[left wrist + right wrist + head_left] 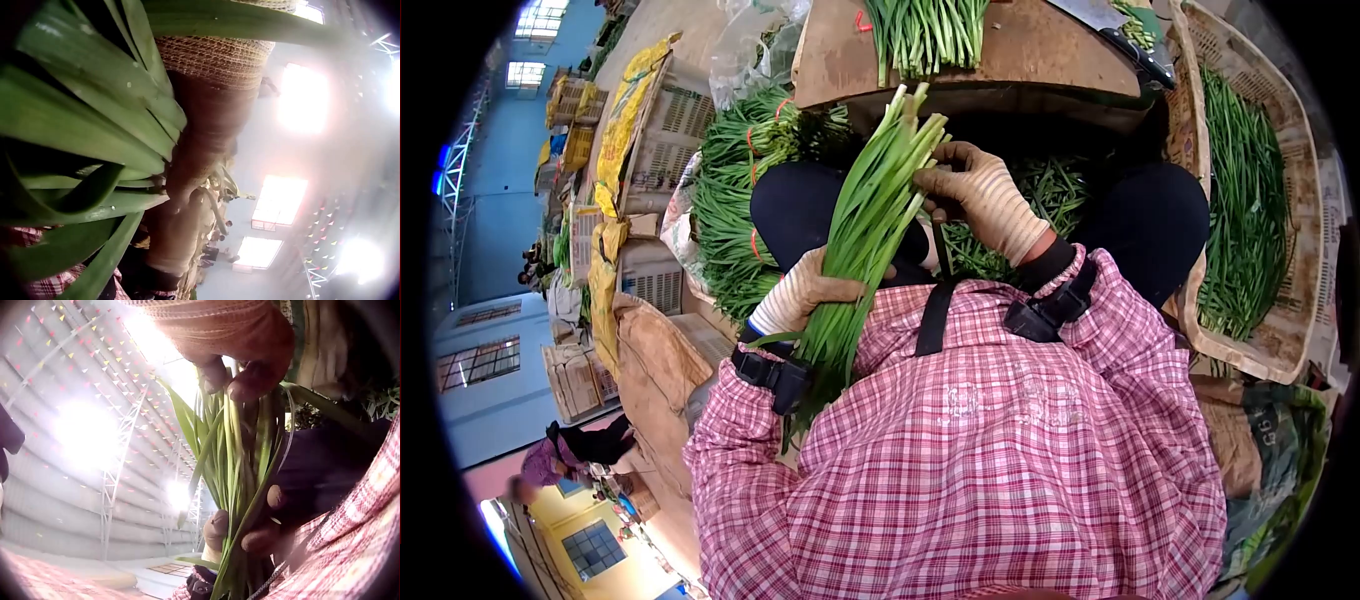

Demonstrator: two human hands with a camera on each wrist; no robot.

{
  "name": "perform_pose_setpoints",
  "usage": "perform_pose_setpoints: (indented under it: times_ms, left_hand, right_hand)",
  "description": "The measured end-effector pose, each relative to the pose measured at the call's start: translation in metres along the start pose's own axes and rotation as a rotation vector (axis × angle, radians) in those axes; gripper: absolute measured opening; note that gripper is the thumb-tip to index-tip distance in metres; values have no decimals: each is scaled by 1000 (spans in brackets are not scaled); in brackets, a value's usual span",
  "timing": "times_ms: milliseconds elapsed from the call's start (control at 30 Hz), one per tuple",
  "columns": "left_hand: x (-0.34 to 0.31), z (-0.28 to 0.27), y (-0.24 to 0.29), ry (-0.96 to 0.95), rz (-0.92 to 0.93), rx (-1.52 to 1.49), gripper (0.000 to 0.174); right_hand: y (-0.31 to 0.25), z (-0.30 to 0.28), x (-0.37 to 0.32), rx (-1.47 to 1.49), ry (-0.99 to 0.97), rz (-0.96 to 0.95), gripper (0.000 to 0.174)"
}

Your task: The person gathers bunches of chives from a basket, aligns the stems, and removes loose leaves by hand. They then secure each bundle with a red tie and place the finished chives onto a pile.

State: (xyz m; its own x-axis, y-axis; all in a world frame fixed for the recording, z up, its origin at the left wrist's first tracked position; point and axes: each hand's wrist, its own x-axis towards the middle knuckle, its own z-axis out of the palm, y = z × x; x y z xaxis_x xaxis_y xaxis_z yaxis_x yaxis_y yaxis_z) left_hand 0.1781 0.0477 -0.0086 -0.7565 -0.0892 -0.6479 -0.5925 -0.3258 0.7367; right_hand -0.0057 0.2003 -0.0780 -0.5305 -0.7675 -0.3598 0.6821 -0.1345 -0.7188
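Observation:
A bunch of long green stalks with pale cut ends (870, 210) slants across the lap in the head view. My gloved left hand (808, 290) grips it around the lower, leafy part; in the right wrist view its fingertips wrap the bunch (240, 462) from below. Near the pale ends, my gloved right hand (985, 195) pinches stalks at the bunch's right side; thumb and fingertips meet on them in the right wrist view (240, 350). Broad leaves (81, 106) fill the left of the left wrist view, beside the left glove (212, 62).
Cut stalks (930, 35) lie on a wooden board (1040, 60) ahead, with a knife (1135, 55) at its right. Banded green bundles (730, 200) are piled at left. A crate (1190, 120) of greens stands at right. Loose leaves (1050, 190) lie between the knees.

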Motion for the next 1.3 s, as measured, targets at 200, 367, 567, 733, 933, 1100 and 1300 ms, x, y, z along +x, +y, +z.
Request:
perform_pose_setpoints:
  times_ms: [200,367,567,733,933,1100,1300]
  left_hand:
    - [-3,2,2,-18,-27,-209,62]
    - [-4,-1,2,-67,-41,-206,62]
    - [-4,11,1,20,14,-298,60]
    - [-4,-5,-6,7,31,-369,57]
    - [9,14,8,-145,-49,-309,55]
    - [27,34,14,-264,-219,-168,61]
    - [28,31,17,-228,267,-154,82]
  right_hand:
    - [2,-2,4,20,-46,-16,23]
    - [5,-2,9,93,1,-63,15]
    - [-10,-7,27,92,-34,-161,24]
    - [5,-31,28,-83,195,-243,42]
    - [8,-20,35,232,-538,-194,75]
    - [-21,-3,25,201,-459,-169,57]
    - [-34,-2,15,217,-251,-153,30]
